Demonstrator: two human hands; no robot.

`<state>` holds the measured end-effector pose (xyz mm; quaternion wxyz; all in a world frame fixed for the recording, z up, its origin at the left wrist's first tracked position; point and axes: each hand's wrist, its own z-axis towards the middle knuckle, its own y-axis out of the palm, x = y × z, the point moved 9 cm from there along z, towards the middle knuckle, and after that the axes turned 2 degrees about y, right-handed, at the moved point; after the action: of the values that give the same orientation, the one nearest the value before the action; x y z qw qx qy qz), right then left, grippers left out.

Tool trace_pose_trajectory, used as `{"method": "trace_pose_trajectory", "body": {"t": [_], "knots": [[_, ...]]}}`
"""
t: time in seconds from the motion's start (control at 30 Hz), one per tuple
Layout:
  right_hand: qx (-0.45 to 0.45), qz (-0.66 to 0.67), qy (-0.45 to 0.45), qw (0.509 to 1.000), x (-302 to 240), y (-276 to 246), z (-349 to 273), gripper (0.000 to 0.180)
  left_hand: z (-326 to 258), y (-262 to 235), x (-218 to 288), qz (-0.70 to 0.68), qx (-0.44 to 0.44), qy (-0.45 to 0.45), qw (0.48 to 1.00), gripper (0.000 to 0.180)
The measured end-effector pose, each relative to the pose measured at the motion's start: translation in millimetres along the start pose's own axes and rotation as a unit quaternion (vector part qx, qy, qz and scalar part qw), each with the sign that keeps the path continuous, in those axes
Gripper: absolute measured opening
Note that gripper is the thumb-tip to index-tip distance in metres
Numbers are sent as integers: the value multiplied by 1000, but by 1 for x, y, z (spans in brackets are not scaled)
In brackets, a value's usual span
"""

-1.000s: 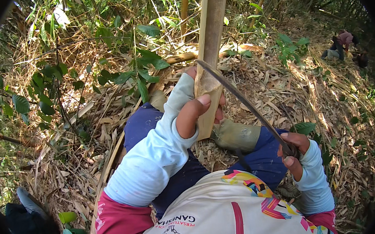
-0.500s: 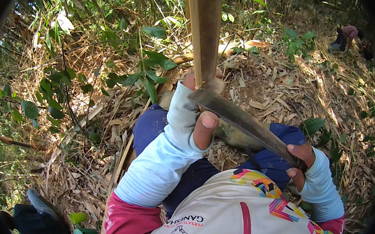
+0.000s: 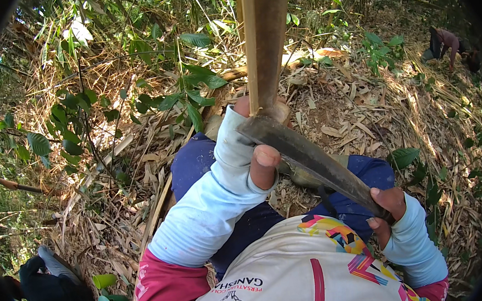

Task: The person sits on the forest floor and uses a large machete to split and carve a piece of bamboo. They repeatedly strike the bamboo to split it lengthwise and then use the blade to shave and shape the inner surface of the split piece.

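Where dry leaf litter point(image 3: 364, 122) covers sloping ground: L fingers point(image 3: 262, 163) round bamboo pole point(image 3: 263, 39), R fingers point(image 3: 385, 209) round blade point(image 3: 304, 153) handle.

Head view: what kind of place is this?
Outdoors, likely a bamboo grove or wooded slope. The ground is covered in dry leaves and husks, leafy shrubs stand at left, and the hands hold an upright bamboo pole and a long blade.
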<state>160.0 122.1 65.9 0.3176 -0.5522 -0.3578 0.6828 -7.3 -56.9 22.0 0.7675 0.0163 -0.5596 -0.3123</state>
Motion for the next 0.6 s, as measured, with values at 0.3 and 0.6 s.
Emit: {"method": "trace_pose_trajectory", "body": {"t": [0.3,0.6], "knots": [[17,5,29,999,-9,7,-3,61,2,-7,-1,20,20,10,1000,84],[17,15,80,997,-7,17,-3,58,2,-11,-4,-1,74,27,997,70]]}}
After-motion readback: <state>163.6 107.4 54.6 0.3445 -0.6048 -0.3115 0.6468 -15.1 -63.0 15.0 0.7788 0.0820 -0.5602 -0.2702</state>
